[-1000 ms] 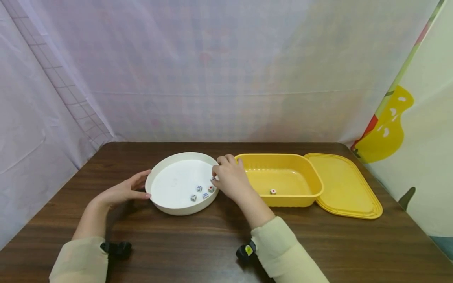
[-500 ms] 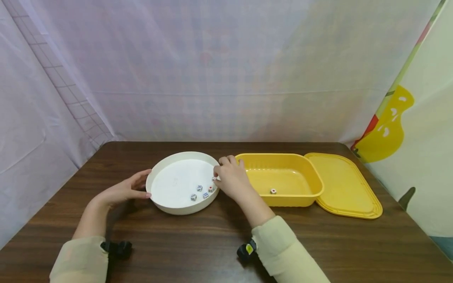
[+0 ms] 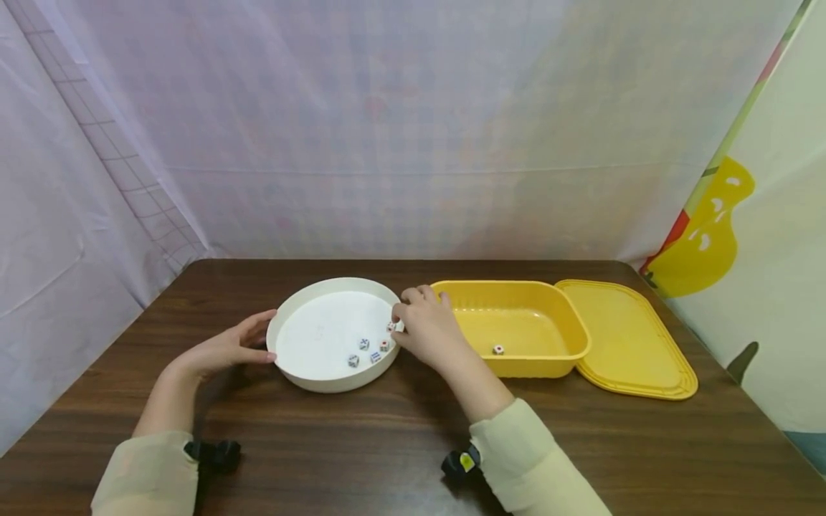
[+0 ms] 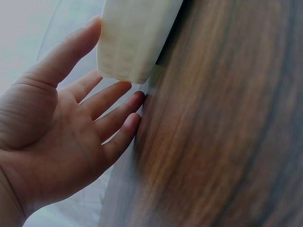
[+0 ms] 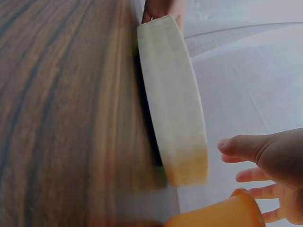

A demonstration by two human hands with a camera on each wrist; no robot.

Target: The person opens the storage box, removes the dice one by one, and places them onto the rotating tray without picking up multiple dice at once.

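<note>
A round white tray (image 3: 319, 326) with a low wall lies on the table. In its right part are several white dice, one of them a die with blue marks (image 3: 364, 344). My left hand (image 3: 219, 351) touches the tray's left side with thumb and fingers spread, and the left wrist view shows the fingers (image 4: 113, 101) nearly straight. Over the right rim is my right hand (image 3: 429, 326), thumb and forefinger apart on either side of another die (image 3: 391, 327). The right wrist view shows this hand (image 5: 279, 161) above the rim; the die is hidden there.
A yellow box (image 3: 529, 367) stands right of the tray, with one die (image 3: 498, 350) inside near its front wall. Its flat yellow lid (image 3: 635, 344) lies at the box's right. Pale curtains (image 3: 413, 143) hang behind the wooden table (image 3: 323, 459).
My right hand and forearm have shifted slightly right, and the die by its fingertips shows more fully. The left hand, tray and box look unmoved.
</note>
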